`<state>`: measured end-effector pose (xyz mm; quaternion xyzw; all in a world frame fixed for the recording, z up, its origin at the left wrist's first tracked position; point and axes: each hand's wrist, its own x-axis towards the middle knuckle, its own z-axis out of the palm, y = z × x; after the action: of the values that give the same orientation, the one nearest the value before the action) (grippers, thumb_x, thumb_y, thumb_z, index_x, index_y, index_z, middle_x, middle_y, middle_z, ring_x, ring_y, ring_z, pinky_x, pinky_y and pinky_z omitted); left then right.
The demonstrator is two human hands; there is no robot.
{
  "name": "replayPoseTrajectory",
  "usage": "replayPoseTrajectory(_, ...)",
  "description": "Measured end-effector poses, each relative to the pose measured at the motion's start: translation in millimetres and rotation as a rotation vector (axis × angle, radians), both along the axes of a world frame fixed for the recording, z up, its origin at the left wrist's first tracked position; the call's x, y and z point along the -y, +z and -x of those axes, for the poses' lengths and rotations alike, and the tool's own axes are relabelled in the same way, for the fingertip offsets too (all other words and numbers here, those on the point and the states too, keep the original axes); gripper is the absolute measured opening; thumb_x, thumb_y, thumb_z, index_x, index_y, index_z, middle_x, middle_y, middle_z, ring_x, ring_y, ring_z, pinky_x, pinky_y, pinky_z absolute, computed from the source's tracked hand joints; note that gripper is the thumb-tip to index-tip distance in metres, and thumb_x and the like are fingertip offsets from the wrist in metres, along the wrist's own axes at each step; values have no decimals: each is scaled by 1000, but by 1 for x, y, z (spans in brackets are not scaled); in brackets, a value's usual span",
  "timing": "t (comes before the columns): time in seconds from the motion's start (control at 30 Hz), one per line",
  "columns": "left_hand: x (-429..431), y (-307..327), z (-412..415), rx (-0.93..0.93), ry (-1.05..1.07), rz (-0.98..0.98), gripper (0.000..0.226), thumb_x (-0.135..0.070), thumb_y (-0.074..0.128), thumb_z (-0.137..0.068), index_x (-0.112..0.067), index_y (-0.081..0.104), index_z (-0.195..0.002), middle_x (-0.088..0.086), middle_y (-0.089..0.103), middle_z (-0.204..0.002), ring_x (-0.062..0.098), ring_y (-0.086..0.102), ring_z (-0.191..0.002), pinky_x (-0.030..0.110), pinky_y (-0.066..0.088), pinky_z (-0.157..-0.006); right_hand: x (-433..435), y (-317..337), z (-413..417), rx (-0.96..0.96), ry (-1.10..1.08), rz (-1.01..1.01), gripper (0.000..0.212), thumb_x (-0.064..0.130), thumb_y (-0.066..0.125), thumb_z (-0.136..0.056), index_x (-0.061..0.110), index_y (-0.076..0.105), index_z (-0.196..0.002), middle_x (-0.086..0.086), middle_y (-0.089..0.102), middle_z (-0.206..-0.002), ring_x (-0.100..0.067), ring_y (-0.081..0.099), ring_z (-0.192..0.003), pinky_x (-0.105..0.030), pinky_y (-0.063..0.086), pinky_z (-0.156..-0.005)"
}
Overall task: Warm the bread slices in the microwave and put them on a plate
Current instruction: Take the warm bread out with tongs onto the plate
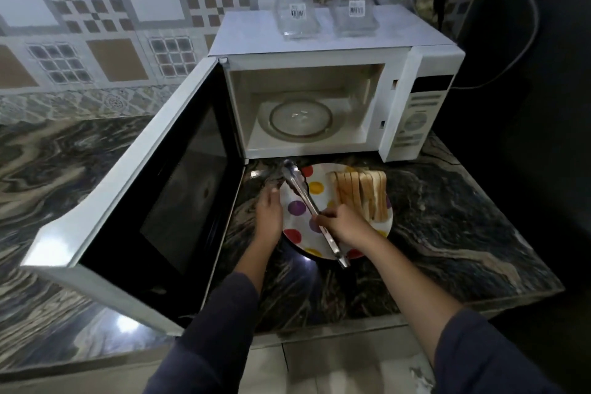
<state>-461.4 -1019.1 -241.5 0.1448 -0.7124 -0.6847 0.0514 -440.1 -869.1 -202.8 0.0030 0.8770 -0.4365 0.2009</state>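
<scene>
Before the open microwave [307,112], I am pinching tongs [311,208] with my right hand [343,224]; my left hand [268,214], fingers spread, is touching the plate [303,233] of bread slices [359,193].

Plate [300,235] on table [447,217] before microwave [319,51]; bread slices [359,193] on plate's right (tongs [307,201] left); door [128,201] left.

Patterned wall tiles [96,19], marbled countertop [447,217]

Both arms wear dark navy long sleeves [224,323], pushed up to mid-forearm; the left hand [268,214] and right hand [343,222] are bare.
</scene>
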Motion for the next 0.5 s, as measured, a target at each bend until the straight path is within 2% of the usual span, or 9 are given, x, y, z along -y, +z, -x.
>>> replayPoseTrajectory(0.1,2,-21,-5,-11,-78,292,33,-19,38,-98,-12,51,-128,11,57,-126,25,55,-114,31,44,-95,1,-9,5,43,-33,-199,30,44,55,-87,21,55,-68,2,53,-69,-21,55,-73,-29,36,-59)
replayPoseTrajectory(0.17,-4,-28,-9,11,-121,468,39,-13,36,-98,-6,41,-136,16,45,-140,27,44,-128,29,33,-106,5,-11,8,46,-54,-354,33,48,52,-88,17,62,-87,-2,59,-86,-26,59,-87,-29,38,-64)
replayPoseTrajectory(0.23,-8,-30,-11,57,-163,621,47,-8,33,-98,0,25,-144,17,25,-152,25,23,-142,26,14,-115,11,-11,10,6,-88,-468,36,42,48,-92,12,61,-108,-7,62,-109,-29,59,-102,-28,40,-71)
replayPoseTrajectory(0.3,-9,-31,-13,68,-185,707,54,-5,34,-96,0,15,-146,15,15,-156,23,12,-145,26,7,-116,16,-10,12,-46,-86,-535,35,36,47,-93,11,60,-114,-9,60,-118,-29,58,-107,-28,40,-73)
replayPoseTrajectory(0.5,-9,-32,-18,37,-218,837,67,-2,43,-91,-3,7,-148,11,5,-158,21,4,-146,24,7,-115,25,-10,19,-104,-43,-619,29,29,50,-92,10,64,-110,-10,62,-114,-28,60,-104,-31,50,-81)
